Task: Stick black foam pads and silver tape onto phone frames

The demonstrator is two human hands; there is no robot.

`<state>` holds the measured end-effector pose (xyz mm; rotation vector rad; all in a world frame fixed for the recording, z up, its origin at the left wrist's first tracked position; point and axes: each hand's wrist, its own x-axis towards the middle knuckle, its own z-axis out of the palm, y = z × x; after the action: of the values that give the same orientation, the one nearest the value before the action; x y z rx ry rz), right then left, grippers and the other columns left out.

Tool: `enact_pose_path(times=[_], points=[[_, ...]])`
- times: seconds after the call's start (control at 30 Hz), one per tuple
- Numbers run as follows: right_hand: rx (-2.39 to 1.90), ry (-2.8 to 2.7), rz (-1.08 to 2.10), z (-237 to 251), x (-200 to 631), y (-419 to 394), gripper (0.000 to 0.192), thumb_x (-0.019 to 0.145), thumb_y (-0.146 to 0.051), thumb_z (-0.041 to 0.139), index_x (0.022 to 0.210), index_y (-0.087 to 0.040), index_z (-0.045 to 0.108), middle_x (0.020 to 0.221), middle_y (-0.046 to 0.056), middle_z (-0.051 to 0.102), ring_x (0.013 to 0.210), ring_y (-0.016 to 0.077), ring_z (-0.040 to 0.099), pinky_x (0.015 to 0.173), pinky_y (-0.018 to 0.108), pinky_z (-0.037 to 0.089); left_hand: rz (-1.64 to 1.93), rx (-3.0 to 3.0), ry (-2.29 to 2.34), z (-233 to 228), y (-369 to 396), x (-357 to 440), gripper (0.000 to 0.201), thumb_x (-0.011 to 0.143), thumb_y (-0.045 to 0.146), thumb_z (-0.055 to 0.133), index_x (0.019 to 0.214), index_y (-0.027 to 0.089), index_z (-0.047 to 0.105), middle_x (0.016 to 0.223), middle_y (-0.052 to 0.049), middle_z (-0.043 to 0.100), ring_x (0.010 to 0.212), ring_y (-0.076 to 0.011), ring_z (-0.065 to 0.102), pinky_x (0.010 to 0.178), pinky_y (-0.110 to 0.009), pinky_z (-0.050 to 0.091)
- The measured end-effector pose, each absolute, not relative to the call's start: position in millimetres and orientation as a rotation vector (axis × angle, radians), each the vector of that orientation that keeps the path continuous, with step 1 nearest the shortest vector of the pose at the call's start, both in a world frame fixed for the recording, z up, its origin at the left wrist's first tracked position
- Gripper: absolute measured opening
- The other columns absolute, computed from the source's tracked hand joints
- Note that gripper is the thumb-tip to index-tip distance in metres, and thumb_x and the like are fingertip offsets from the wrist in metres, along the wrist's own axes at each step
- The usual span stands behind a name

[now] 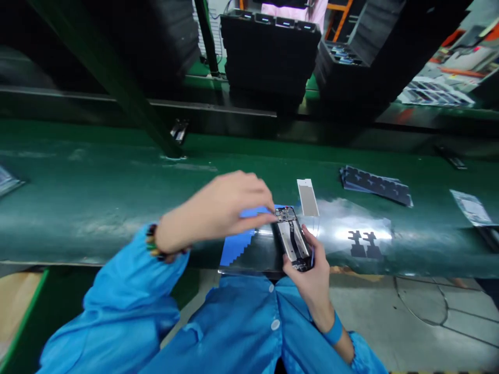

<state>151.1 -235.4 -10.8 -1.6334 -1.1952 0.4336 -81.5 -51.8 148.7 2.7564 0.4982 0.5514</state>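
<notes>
- a green conveyor bench (pixel 97 192) runs left to right, with stacked black trays (pixel 268 52) at the far side.
- the right hand (pixel 312 275) grips an opened phone frame (pixel 293 239) at the near edge, fingers wrapped round its near end; its long axis points away and slightly left.
- the left hand (pixel 222 208), fingers pinched together, touches the frame's far end, over a blue sheet (pixel 237 244).
- the frame shows silver plates and a dark circuit section.
- a silver strip (pixel 307 197) lies just beyond it.
</notes>
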Motion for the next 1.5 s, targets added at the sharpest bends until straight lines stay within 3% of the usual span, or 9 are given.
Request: enact_pose_path(times=[0.13, 0.3, 0.47, 0.63, 0.93, 1.1, 1.23, 1.33, 1.5], points=[[-1.58, -1.098, 0.597, -10.0, 167.5, -228.0, 0.075, 0.083, -0.035, 0.085, 0.152, -0.024, 0.061, 0.146, 0.015, 0.071, 0.129, 0.0335, 0.073, 0.112, 0.054, 0.062, 0.252, 2.808, 0.527, 63.8, -75.4, -60.4, 0.026, 0.111, 0.041, 0.062, 0.121, 0.02, 0.075, 0.127, -0.009, 0.078, 0.118, -0.0249, 0.073, 0.109, -0.044, 0.055], [-1.452, -1.016, 0.754, -1.3, 196.4, -218.9, 0.065, 0.087, -0.04, 0.086, 0.146, -0.027, 0.063, 0.154, 0.016, 0.067, 0.133, 0.0331, 0.074, 0.114, 0.053, 0.061, 0.206, 2.85, 0.681, 6.7, -98.9, -45.3, 0.062, 0.108, 0.056, 0.062, 0.154, 0.016, 0.059, 0.164, -0.017, 0.057, 0.151, -0.0339, 0.057, 0.128, -0.053, 0.044], [-1.55, -1.095, 0.65, 7.0, 196.1, -225.6, 0.077, 0.082, -0.04, 0.088, 0.153, -0.026, 0.061, 0.154, 0.016, 0.066, 0.133, 0.0352, 0.071, 0.112, 0.056, 0.062, 0.259, 2.798, 0.841, 3.1, -76.9, -32.2, 0.059, 0.11, 0.053, 0.058, 0.159, 0.019, 0.055, 0.168, -0.015, 0.052, 0.154, -0.0344, 0.053, 0.129, -0.053, 0.041], [-1.651, -1.217, 0.509, -4.2, 175.7, -234.7, 0.077, 0.083, -0.034, 0.083, 0.156, -0.028, 0.059, 0.151, 0.013, 0.067, 0.133, 0.0379, 0.069, 0.113, 0.064, 0.059, 0.338, 2.688, 0.838, 16.4, -22.3, -28.4, 0.036, 0.116, 0.033, 0.047, 0.14, 0.02, 0.071, 0.151, -0.011, 0.069, 0.137, -0.0266, 0.065, 0.115, -0.047, 0.05], [-1.7, -1.47, 0.267, -18.3, 150.0, -221.1, 0.083, 0.083, -0.031, 0.079, 0.161, -0.037, 0.051, 0.154, 0.009, 0.067, 0.109, 0.0395, 0.063, 0.094, 0.066, 0.06, 0.384, 2.703, 0.785, 9.8, 23.6, -27.8, 0.037, 0.115, 0.04, 0.053, 0.137, 0.021, 0.075, 0.147, -0.008, 0.072, 0.133, -0.0266, 0.062, 0.116, -0.048, 0.043], [-1.734, -1.458, 0.356, -20.4, 151.1, -220.5, 0.079, 0.09, -0.042, 0.081, 0.162, -0.039, 0.05, 0.154, 0.01, 0.066, 0.129, 0.043, 0.064, 0.11, 0.072, 0.054, 0.451, 2.705, 0.749, -2.1, 19.0, -29.7, 0.037, 0.114, 0.04, 0.054, 0.139, 0.022, 0.075, 0.15, -0.007, 0.071, 0.133, -0.0273, 0.061, 0.118, -0.048, 0.043], [-1.593, -1.324, 0.425, -6.7, 171.5, -212.4, 0.067, 0.092, -0.041, 0.086, 0.153, -0.029, 0.06, 0.148, 0.013, 0.07, 0.141, 0.0369, 0.065, 0.122, 0.065, 0.049, 0.49, 2.661, 0.718, -4.0, 20.5, -32.0, 0.038, 0.114, 0.039, 0.053, 0.142, 0.022, 0.072, 0.15, -0.007, 0.071, 0.135, -0.027, 0.061, 0.12, -0.047, 0.041], [-1.435, -1.245, 0.361, 5.6, 184.7, -195.3, 0.025, 0.108, -0.041, 0.065, 0.126, -0.026, 0.075, 0.112, 0.01, 0.083, 0.114, 0.0321, 0.079, 0.114, 0.064, 0.055, 0.484, 2.619, 0.684, -4.1, 23.3, -34.5, 0.045, 0.113, 0.039, 0.057, 0.153, 0.02, 0.064, 0.152, -0.011, 0.069, 0.138, -0.028, 0.06, 0.121, -0.047, 0.039], [-1.22, -1.103, 0.549, 14.7, 183.0, -164.5, 0.063, 0.114, -0.065, 0.032, 0.154, -0.026, 0.061, 0.103, 0.009, 0.083, 0.103, 0.032, 0.082, 0.11, 0.068, 0.056, 0.456, 2.625, 0.657, -6.8, 25.6, -37.9, 0.051, 0.113, 0.043, 0.057, 0.157, 0.017, 0.057, 0.155, -0.013, 0.066, 0.141, -0.0294, 0.058, 0.122, -0.046, 0.038]])
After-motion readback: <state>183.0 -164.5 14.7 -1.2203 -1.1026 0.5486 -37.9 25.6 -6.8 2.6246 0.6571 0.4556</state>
